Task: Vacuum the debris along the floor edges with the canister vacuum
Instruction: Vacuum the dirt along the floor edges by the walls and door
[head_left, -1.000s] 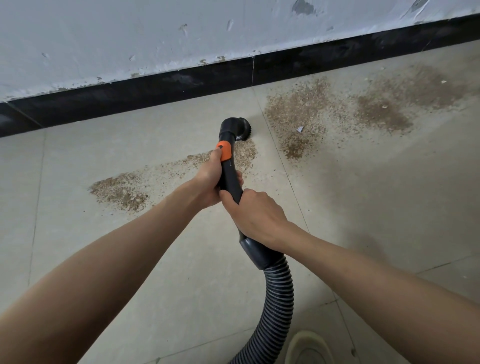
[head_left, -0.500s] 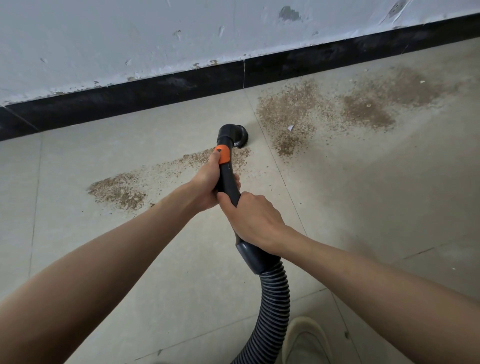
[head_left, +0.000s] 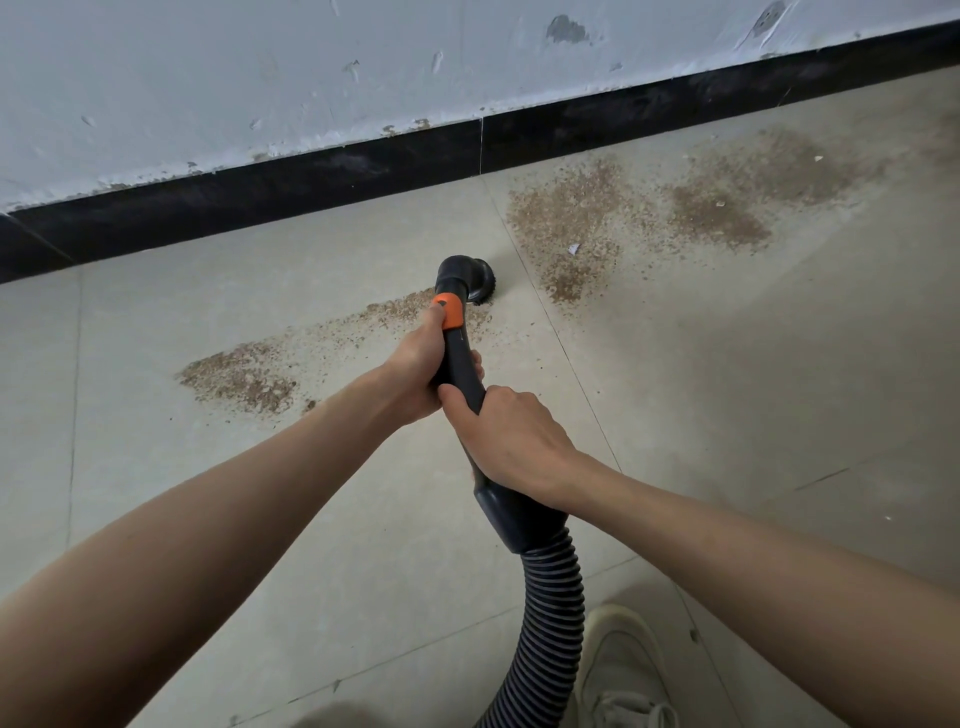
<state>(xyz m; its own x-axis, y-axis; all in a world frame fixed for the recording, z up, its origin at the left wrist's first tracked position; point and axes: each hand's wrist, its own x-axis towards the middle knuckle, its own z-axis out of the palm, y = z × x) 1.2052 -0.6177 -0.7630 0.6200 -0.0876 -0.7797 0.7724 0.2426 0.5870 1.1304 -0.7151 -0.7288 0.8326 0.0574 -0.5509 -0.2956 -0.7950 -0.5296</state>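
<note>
While both hands grasp the black vacuum wand, its round brush head sits on the tiled floor at the right-hand end of a brown streak of debris. The left hand is the forward one, its fingers wrapped round the wand just below the orange collar, with the thumb tip touching that collar. The right hand clenches the wand lower down, just above the cuff where the ribbed hose joins. The wand's long axis runs away from the person toward the black skirting board, so the brush lies straight ahead of both sets of fingers, and the left hand is nearer to it. That streak trails from the brush toward the left, on the left hand's side. 2 further patches of debris lie to the right of the brush, nearer the skirting board, with a small white scrap among them. My reading is that the brush stands between the remaining piles, so the next stroke is a sideways one either way, steered mostly by the forward left hand. The hose runs back past a pale shoe at the bottom edge; the canister is out of view.
</note>
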